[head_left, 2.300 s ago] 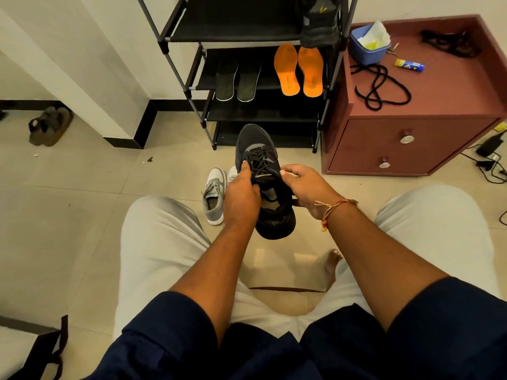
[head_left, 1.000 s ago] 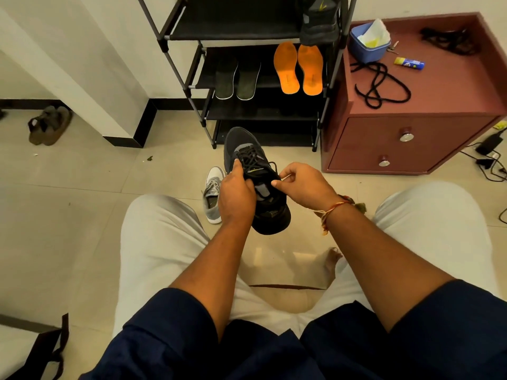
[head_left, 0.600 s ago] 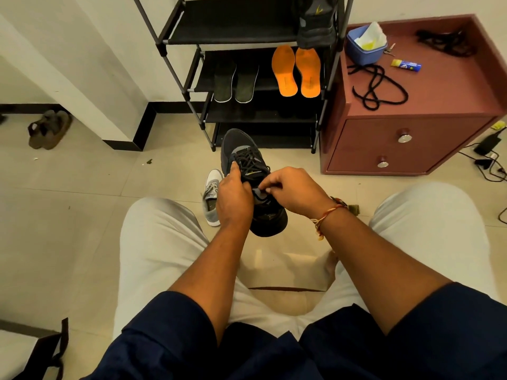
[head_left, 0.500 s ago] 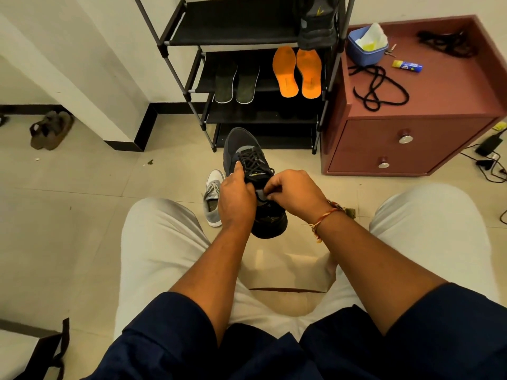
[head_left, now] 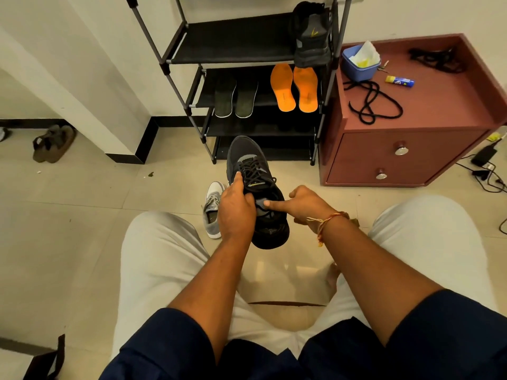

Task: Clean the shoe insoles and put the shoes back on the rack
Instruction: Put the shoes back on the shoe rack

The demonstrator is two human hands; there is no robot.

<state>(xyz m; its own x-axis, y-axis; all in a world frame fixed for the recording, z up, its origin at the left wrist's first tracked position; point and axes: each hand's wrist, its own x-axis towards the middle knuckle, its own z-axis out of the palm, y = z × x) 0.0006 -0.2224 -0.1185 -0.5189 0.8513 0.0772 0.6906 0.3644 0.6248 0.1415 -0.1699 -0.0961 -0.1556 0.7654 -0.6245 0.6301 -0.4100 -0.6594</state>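
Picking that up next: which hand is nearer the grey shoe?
Left. The left hand, holding the black shoe, is just right of the grey shoe; the right hand is beyond the black shoe.

I count three sneakers: one dark sneaker (head_left: 247,156) held up, one grey sneaker (head_left: 211,215) on the floor, and one black sneaker (head_left: 312,37) on the top shelf. A pale sliver beside the grey one is too hidden to count. There are four insoles: two orange insoles (head_left: 283,89) and two dark insoles (head_left: 225,97). Two brown sandals (head_left: 53,144) lie by the wall. There is one shoe rack (head_left: 233,37) and one cabinet (head_left: 452,100) with two knobs (head_left: 400,150). On it are one blue tub (head_left: 356,71), one glue stick (head_left: 400,81) and two bundles of black laces (head_left: 373,102).
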